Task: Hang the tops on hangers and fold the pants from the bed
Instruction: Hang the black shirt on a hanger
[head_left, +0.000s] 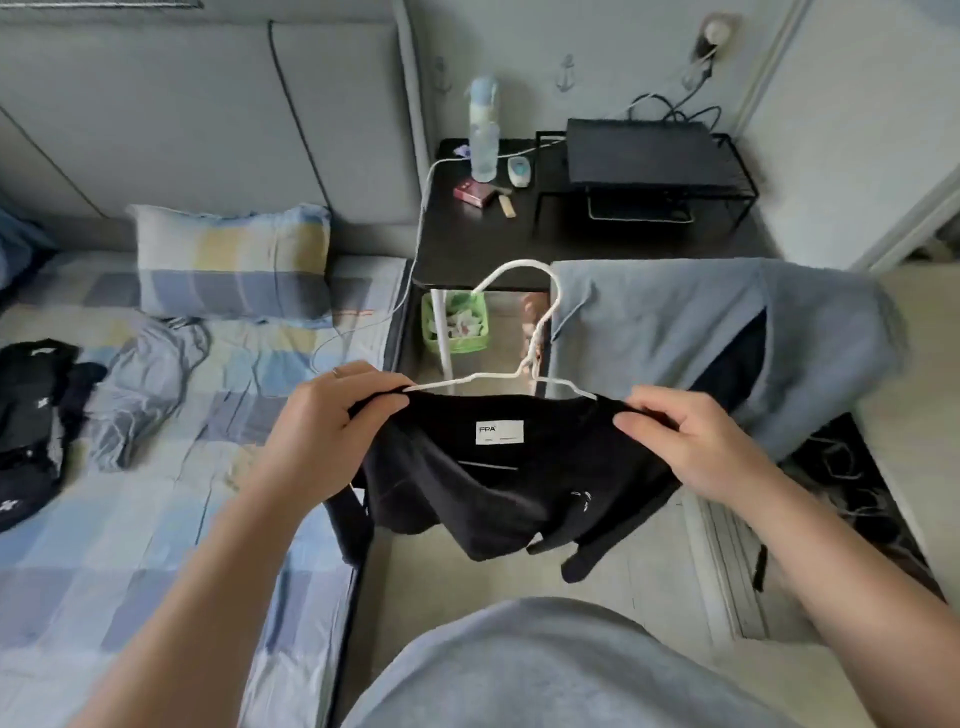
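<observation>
Left hand (332, 415) pinches one shoulder of a black fabric top (467, 499) with a white neck label, thumb on the upper side and fingers curled under the cloth. Right hand (691, 441) grips the opposite shoulder the same way. Top is held in the air at 12 o'clock from the body, beyond the bed edge and over the floor, body and sleeves sagging below the hands. White wire hanger (540, 332) sits in the neck opening, its long axis running 9 to 3 between the two hands and its hook standing up toward 12. Its arm at 9 shows bare just beside the left thumb. Its arm at 3 disappears under the collar short of the right hand. Judgement: seating is part done, and the next move turns on drawing each shoulder outward along that 9-to-3 line until the cloth covers both wire ends. Each hand is already at its own end, so neither needs to cross. Risk: a wire hanger tips easily if one side is pulled harder. Blue and yellow checked bed (156, 545) lies at 9 o'clock. A heap of dark clothes (31, 405) and a crumpled grey-blue garment (140, 384) wait on it, with the left hand the nearer to both. A grey-blue cloth (701, 322) hangs draped at 2 o'clock, and a black bedside table (467, 239) stands at 12.
</observation>
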